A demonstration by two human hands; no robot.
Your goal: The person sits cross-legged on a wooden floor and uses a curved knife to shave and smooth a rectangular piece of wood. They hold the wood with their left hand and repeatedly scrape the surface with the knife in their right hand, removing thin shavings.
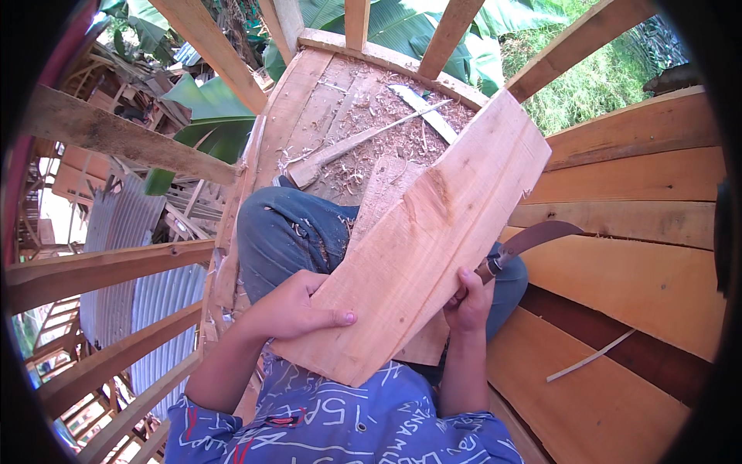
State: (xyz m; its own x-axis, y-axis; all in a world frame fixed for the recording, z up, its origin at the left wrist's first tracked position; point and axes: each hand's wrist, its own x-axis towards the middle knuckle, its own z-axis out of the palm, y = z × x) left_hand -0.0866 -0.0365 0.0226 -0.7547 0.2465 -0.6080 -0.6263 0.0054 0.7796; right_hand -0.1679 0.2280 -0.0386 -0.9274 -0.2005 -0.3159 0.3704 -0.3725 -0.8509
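A wide wooden board (421,255) lies slantwise over my lap, its far end up and to the right. My left hand (305,308) grips its near left edge, thumb on top and fingers underneath. At the board's right edge my right hand (470,303) is closed around the handle of a knife with a curved, dark blade (541,238). The blade points up and right, away from the board. A darker, rough patch marks the board near its left edge. Another wooden piece (384,184) shows partly beneath it.
A long blade (425,110) and a tapered wooden stick (348,151) lie crossed among wood shavings (363,166) on the plank floor. Slatted posts (131,263) stand at left, with corrugated sheets (116,271) beyond. Plank siding (618,267) rises at right, a thin strip (591,356) resting there.
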